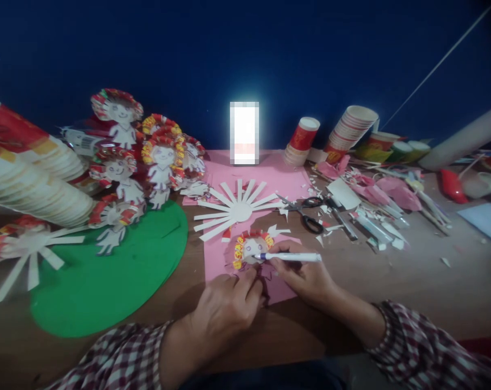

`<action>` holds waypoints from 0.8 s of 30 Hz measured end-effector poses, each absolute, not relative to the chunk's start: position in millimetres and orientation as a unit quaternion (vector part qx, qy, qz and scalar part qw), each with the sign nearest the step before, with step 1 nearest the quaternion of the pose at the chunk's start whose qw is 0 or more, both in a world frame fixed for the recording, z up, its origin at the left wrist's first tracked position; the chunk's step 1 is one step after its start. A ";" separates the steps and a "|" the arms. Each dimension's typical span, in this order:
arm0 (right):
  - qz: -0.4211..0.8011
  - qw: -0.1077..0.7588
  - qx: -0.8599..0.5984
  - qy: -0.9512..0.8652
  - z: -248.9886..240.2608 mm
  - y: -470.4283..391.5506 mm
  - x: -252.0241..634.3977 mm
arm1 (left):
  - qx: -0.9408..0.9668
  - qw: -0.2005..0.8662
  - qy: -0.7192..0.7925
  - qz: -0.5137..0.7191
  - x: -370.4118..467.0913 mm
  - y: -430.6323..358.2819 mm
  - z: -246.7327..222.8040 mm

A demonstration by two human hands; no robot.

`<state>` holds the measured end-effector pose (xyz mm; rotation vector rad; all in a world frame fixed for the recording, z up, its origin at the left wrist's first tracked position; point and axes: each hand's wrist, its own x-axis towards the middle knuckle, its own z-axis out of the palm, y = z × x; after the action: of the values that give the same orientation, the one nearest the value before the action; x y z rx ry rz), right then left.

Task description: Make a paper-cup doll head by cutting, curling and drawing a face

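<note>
A white marker pen (296, 257) is gripped in my right hand (306, 279), its tip against the drawn face of a paper doll head (251, 249). Eyes are drawn on that face, and curled red and yellow paper rings it. At the doll's lower edge rests my left hand (229, 300), fingers curled and pressed down; whether they pinch the doll is hidden. Under both lies a pink paper sheet (284, 290). Just above the doll is a white paper cup bottom cut into spread strips (241, 212).
Black-handled scissors (310, 219) and paper scraps lie right of the strips. Finished paper dolls (162, 154) stand at left by stacked paper cups (38, 184) and green card (107, 292). More cups (351, 130) stand at back right, near a bright pixelated rectangle (244, 132).
</note>
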<state>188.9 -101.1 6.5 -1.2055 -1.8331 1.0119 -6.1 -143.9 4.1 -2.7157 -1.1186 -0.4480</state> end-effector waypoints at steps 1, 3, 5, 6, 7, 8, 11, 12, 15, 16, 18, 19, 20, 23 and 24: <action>0.392 0.357 -0.466 -0.709 6.6 -100.9 188.8 | -0.912 0.085 -0.374 -0.147 -6.1 -143.8 4.5; 0.393 0.361 -0.464 -0.707 6.7 -100.5 188.6 | -0.913 0.081 -0.372 -0.143 -6.2 -143.7 5.0; 0.393 0.362 -0.462 -0.707 6.6 -100.1 188.5 | -0.915 0.078 -0.371 -0.139 -6.5 -144.0 4.9; 0.392 0.362 -0.464 -0.707 6.5 -99.9 188.6 | -0.915 0.078 -0.371 -0.136 -6.7 -144.2 4.6; 0.391 0.361 -0.465 -0.708 6.4 -99.8 188.6 | -0.916 0.079 -0.371 -0.133 -6.8 -144.6 4.3; 0.389 0.360 -0.466 -0.708 6.4 -99.7 188.7 | -0.916 0.080 -0.372 -0.131 -7.0 -144.9 3.9; 0.390 0.354 -0.467 -0.710 6.6 -99.6 189.1 | -0.914 0.080 -0.376 -0.130 -7.0 -145.7 2.8; 0.391 0.353 -0.467 -0.711 6.7 -99.5 189.2 | -0.913 0.080 -0.377 -0.132 -6.9 -145.8 2.6; 0.391 0.352 -0.467 -0.711 6.7 -99.7 189.3 | -0.912 0.083 -0.379 -0.137 -6.0 -145.4 3.1; 0.390 0.355 -0.466 -0.710 6.5 -99.8 189.3 | -0.911 0.084 -0.379 -0.139 -5.7 -145.1 3.5; 0.392 0.357 -0.464 -0.710 5.7 -100.2 189.4 | -0.911 0.085 -0.378 -0.143 -5.3 -144.5 4.5; 0.393 0.357 -0.463 -0.709 5.4 -100.4 189.5 | -0.911 0.086 -0.377 -0.145 -5.2 -144.2 4.9; 0.394 0.357 -0.463 -0.709 5.2 -100.6 189.6 | -0.911 0.086 -0.376 -0.146 -5.4 -143.9 5.1; 0.400 0.355 -0.464 -0.706 5.2 -101.0 189.5 | -0.914 0.087 -0.371 -0.140 -6.3 -143.7 5.0; 0.402 0.357 -0.462 -0.705 5.2 -101.0 189.4 | -0.916 0.085 -0.369 -0.134 -6.7 -143.7 5.0</action>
<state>189.4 -101.0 5.2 -1.1918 -1.8203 1.0374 -6.7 -143.7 5.0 -2.7299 -1.1009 -0.3991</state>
